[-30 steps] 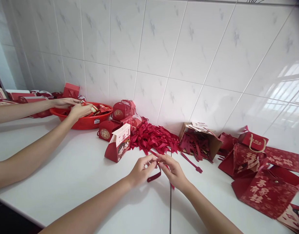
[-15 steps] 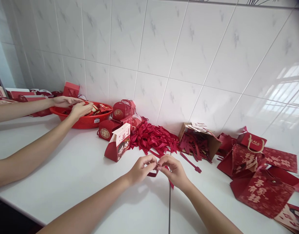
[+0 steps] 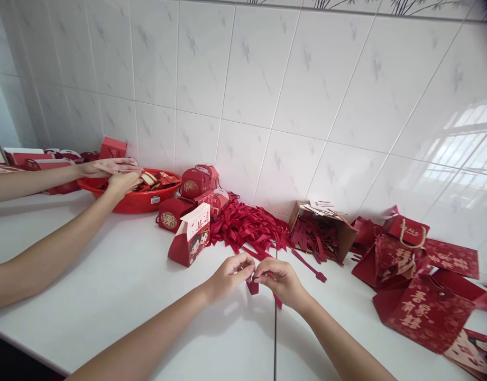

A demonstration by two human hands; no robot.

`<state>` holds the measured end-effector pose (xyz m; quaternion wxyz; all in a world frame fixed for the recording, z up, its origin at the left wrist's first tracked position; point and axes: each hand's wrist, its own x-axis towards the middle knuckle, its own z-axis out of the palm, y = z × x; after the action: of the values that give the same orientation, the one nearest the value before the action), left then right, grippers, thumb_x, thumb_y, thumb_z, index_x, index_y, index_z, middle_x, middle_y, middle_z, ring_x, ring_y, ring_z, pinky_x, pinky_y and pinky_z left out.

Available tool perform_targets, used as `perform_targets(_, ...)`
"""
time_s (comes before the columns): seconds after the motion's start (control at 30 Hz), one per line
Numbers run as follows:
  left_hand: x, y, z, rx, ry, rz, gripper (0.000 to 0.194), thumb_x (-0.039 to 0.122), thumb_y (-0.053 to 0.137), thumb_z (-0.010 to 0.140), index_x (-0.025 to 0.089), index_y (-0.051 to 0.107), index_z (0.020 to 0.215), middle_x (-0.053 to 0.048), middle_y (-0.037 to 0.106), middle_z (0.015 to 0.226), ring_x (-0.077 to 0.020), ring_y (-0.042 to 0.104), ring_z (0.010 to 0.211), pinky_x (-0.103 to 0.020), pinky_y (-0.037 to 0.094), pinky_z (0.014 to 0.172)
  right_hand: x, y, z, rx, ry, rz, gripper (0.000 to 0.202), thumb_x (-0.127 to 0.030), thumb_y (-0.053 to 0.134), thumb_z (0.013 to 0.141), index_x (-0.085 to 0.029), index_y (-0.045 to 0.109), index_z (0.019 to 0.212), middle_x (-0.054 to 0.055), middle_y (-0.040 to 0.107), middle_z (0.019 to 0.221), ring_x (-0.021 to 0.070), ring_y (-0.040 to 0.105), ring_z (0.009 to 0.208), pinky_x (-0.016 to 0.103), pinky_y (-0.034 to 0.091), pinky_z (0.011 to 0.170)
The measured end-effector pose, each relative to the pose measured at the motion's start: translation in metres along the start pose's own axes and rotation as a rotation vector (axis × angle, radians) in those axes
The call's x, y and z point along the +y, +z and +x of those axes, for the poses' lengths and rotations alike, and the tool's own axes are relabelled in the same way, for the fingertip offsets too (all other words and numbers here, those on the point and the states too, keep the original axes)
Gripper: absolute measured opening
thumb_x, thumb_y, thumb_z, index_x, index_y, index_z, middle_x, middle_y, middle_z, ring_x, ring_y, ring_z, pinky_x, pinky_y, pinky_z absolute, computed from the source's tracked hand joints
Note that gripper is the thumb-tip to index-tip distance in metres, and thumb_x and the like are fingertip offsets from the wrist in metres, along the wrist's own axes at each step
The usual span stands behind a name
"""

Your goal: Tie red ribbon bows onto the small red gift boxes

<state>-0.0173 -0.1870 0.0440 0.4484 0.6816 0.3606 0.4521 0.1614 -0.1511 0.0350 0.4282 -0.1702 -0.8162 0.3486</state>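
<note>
Dark-red strap (image 3: pixel 252 287): at the wearer's fingertips, over the white table (image 3: pixel 148 301), a short piece showing below them.
Left hand (image 3: pixel 232 275): thumb and forefinger pinched together on the strap.
Right hand (image 3: pixel 281 281): thumb and fingers bent in at the same spot, nearly meeting the left fingertips; cannot tell whether they are clamped on it.
Loose ribbon (image 3: pixel 278 302): a red end shows beside the right hand, near the dark table seam (image 3: pixel 275 344).
Folded bags (image 3: pixel 428 312): red with gold lettering, overlapping at the right; a smaller bag (image 3: pixel 406 230) with a rope handle sits behind.
Single strap (image 3: pixel 310 265): flat on the table, beyond the right hand.
Standing box (image 3: pixel 191 237): red and cream with cartoon figures, upright beyond the left hand.
Ribbon heap (image 3: pixel 249 225): loose red loops piled between that box and the carton.
Carton (image 3: pixel 348 243): tipped on its side, dark-red straps inside, printed cards (image 3: pixel 322 206) on top.
Round-topped boxes (image 3: pixel 195 181): red, grouped behind the standing box.
Red basin (image 3: pixel 134 203): full of small packets (image 3: pixel 159 180), with another person's hands (image 3: pixel 124 182) over it.
Tiled wall (image 3: pixel 243 69): white with grey marbling, behind everything.
</note>
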Motion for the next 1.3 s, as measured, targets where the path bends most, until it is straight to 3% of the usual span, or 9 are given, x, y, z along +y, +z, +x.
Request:
perform_targets(0.4,-0.001,-0.003,0.003,-0.054,-0.274,-0.107,0.022,0.031,0.053,0.076,0.016,0.053,0.060,0.003,0.044,0.051,-0.0108,0.042,0.053,-0.025,0.036,0.058,0.005,-0.003,-0.006,-0.103,-0.405,-0.547,0.031,-0.009,0.042,0.090,-0.025,0.066,0.098,0.007,0.064,0.085,0.0153,0.061,0.073,0.027,0.052,0.060)
perform_targets(0.53,-0.006,-0.006,0.003,-0.015,-0.288,-0.036,0.021,0.031,0.053,0.075,0.016,0.057,0.061,0.001,0.049,0.052,-0.0149,0.048,0.054,-0.029,0.040,0.058,0.007,-0.001,-0.008,-0.126,-0.425,-0.686,0.032,-0.004,0.040,0.089,-0.023,0.065,0.097,0.007,0.064,0.083,0.0164,0.060,0.071,0.030,0.052,0.060)
perform_targets(0.63,0.001,-0.015,0.005,0.304,-0.113,0.235,0.015,0.033,0.057,0.076,0.019,0.060,0.079,-0.004,0.060,0.077,-0.0222,0.055,0.081,-0.037,0.041,0.079,0.010,-0.003,-0.006,-0.045,-0.355,-0.608,0.026,-0.007,0.044,0.089,-0.022,0.065,0.093,0.008,0.063,0.084,0.0158,0.061,0.073,0.028,0.053,0.059)
perform_targets(0.73,0.013,-0.040,0.007,0.949,0.099,0.771,0.035,0.031,0.062,0.074,0.021,0.056,0.107,-0.012,0.050,0.122,-0.0328,0.040,0.118,-0.049,0.029,0.098,0.006,-0.004,-0.004,0.002,-0.323,-0.518,0.022,-0.009,0.049,0.088,-0.022,0.066,0.090,0.007,0.064,0.083,0.0159,0.062,0.072,0.028,0.053,0.059)
perform_targets(0.83,0.018,-0.075,0.007,1.296,-0.015,0.925,0.067,0.028,0.069,0.068,0.019,0.041,0.129,-0.017,0.037,0.135,-0.0378,0.033,0.126,-0.055,0.028,0.098,-0.005,-0.002,-0.002,-0.008,-0.264,-0.324,0.022,-0.010,0.051,0.087,-0.024,0.068,0.089,0.006,0.064,0.083,0.0151,0.063,0.071,0.027,0.054,0.057)
perform_targets(0.93,0.012,-0.103,0.007,1.183,-0.183,0.630,0.079,0.028,0.073,0.065,0.017,0.035,0.133,-0.014,0.057,0.112,-0.0304,0.055,0.106,-0.048,0.041,0.092,-0.018,0.001,0.000,0.005,-0.189,-0.141,0.016,-0.015,0.058,0.085,-0.026,0.069,0.086,0.003,0.064,0.078,0.0148,0.062,0.069,0.029,0.054,0.061)
perform_targets(1.03,0.004,-0.105,0.010,1.034,-0.098,0.365,0.078,0.026,0.071,0.067,0.018,0.035,0.135,-0.008,0.065,0.094,-0.0231,0.064,0.087,-0.037,0.049,0.082,-0.024,-0.001,0.002,0.131,-0.142,-0.139,0.005,-0.024,0.068,0.079,-0.028,0.071,0.078,0.004,0.063,0.084,0.0196,0.061,0.083,0.038,0.052,0.074)
perform_targets(1.17,-0.002,-0.065,0.013,0.661,0.153,0.110,0.080,0.030,0.069,0.072,0.026,0.028,0.140,-0.007,0.063,0.107,-0.0187,0.065,0.084,-0.029,0.052,0.072,-0.019,-0.006,0.003,0.269,0.004,-0.134,0.006,-0.032,0.075,0.072,-0.027,0.072,0.071,0.007,0.051,0.127,0.0288,0.046,0.121,0.048,0.041,0.098)
perform_targets(1.3,-0.006,-0.017,0.010,0.309,0.071,0.012,0.030,0.037,0.068,0.074,0.017,0.060,0.095,-0.003,0.064,0.084,-0.0157,0.060,0.073,-0.023,0.048,0.064,-0.013,-0.007,0.002,0.256,0.066,-0.139,0.008,-0.033,0.075,0.071,-0.026,0.072,0.072,0.007,0.044,0.138,0.0305,0.041,0.127,0.050,0.036,0.103)
